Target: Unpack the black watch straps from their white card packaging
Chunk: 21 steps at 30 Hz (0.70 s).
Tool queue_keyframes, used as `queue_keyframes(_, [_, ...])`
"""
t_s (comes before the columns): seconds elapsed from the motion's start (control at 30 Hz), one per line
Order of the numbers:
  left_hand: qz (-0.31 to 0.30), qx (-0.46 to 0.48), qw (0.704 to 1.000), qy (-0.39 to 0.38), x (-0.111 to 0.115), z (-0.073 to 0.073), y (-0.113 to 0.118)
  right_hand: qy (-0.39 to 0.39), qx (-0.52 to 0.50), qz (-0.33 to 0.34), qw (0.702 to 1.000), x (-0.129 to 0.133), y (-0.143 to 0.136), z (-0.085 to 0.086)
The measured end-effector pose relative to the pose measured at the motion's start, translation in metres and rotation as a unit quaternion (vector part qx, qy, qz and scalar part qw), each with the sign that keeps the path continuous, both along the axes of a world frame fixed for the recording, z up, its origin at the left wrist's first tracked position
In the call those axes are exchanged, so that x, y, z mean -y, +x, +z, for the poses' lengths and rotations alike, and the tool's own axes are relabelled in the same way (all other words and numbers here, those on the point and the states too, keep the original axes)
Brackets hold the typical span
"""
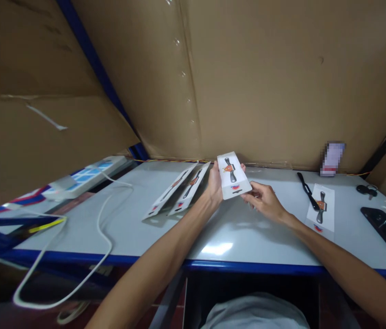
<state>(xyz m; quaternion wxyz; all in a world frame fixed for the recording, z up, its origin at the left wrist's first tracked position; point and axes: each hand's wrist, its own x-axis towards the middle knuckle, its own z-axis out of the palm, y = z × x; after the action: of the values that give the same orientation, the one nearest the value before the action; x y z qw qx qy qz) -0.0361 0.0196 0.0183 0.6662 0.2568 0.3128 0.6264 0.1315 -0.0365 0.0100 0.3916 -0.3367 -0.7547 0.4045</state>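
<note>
From where I stand, the slim white cardboard pack printed with a dark-handled tool [226, 182] is up in front of the person, just above the glossy pale tabletop with a blue edge [264, 249]. Its long axis runs mostly away from the body, the near end swung a little to the right, so the flap with the dark hanging slot faces the person.

The left hand [215, 183] is closed around the pack from behind: the palm sits along the left side and fingertips show past the right edge. The right hand [264, 199] is the nearer one to the slotted end, its fingers bent in at the near right corner. They seem to touch there, but the fingertips are partly hidden and I can't tell whether they pinch it.

Off to the right, well apart from the pack, a long black tool with an open middle [304, 183] slants across the left part of a second white printed pack lying flat [329, 208]. The right hand is the closer to both. On the other side, beyond the left forearm, two long white printed packs [174, 188] lie side by side, their slotted ends also toward the person.
</note>
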Motion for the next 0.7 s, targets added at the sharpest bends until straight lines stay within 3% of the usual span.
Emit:
queue_keyframes(0.33, [-0.018, 0.117, 0.992, -0.037, 0.006, 0.010, 0.000, 0.056, 0.009, -0.009, 0.998, -0.002, 0.000, -0.003])
queue_keyframes(0.5, [0.000, 0.126, 0.991, -0.049, 0.009, 0.012, 0.001, 0.039, 0.005, -0.013, 0.999, -0.001, -0.002, -0.002])
queue_keyframes(0.6, [0.009, 0.135, 0.989, -0.060, 0.012, 0.016, 0.004, 0.035, -0.027, -0.067, 0.997, 0.002, -0.007, -0.004])
queue_keyframes(0.7, [0.027, 0.137, 0.987, -0.081, 0.015, 0.019, 0.007, 0.107, -0.032, -0.144, 0.983, 0.006, -0.010, -0.007])
